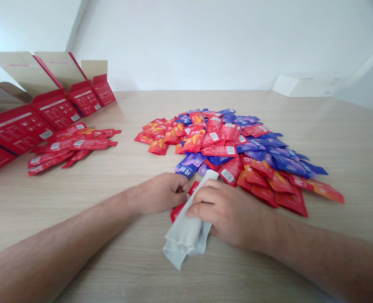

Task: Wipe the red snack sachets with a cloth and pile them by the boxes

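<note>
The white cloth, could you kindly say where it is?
In the head view, the white cloth is low centre, in the right hand, near the packet pile.

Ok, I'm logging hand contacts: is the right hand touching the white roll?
Touching. The head view shows it plainly: the right hand has its fingers curled over the white roll.

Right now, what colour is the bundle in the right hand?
The bundle in the right hand is white; the head view shows it best.

a pale wood-grained table [129,105] stands before white walls [205,46] (brightest at the upper left).
</note>
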`<state>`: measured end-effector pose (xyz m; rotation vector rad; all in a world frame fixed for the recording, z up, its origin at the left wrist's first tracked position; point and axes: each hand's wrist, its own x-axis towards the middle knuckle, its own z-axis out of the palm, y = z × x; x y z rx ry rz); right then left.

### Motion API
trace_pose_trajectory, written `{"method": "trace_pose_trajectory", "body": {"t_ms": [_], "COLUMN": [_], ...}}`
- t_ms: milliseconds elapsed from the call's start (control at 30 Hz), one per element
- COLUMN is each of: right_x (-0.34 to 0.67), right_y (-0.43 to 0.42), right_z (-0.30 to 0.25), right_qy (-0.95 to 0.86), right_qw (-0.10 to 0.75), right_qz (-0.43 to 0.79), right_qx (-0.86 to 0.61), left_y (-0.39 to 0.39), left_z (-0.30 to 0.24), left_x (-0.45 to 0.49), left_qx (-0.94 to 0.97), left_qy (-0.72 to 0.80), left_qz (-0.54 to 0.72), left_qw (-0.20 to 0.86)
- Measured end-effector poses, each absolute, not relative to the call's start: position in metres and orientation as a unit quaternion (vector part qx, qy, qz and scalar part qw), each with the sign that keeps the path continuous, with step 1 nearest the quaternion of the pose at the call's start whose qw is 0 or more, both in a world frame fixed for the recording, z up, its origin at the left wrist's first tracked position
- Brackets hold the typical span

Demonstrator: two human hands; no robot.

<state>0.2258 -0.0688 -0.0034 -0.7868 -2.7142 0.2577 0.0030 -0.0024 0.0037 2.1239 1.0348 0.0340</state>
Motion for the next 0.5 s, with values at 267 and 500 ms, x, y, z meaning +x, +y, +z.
{"method": "trace_pose_trajectory", "body": {"t_ms": [267,500], "right_x": [0.2273,0.226], "right_y": [-0.0677,-0.0676], "right_z": [-0.004,-0.0049], "right_qy": [-0.933,-0.94], "right_qw": [0.168,0.165], "right_qz": [0.088,0.089], "right_qx": [-0.306,-0.286], "left_y": [-0.0035,-0.0019], "left_z": [0.0033,0.0015], "left_x": [0.0025,0.002], "left_qx": [0.825,0.826], "left_qy": [0.407,0.4], "left_qz": [0.013,0.018], "left_qw": [0.392,0.397]}}
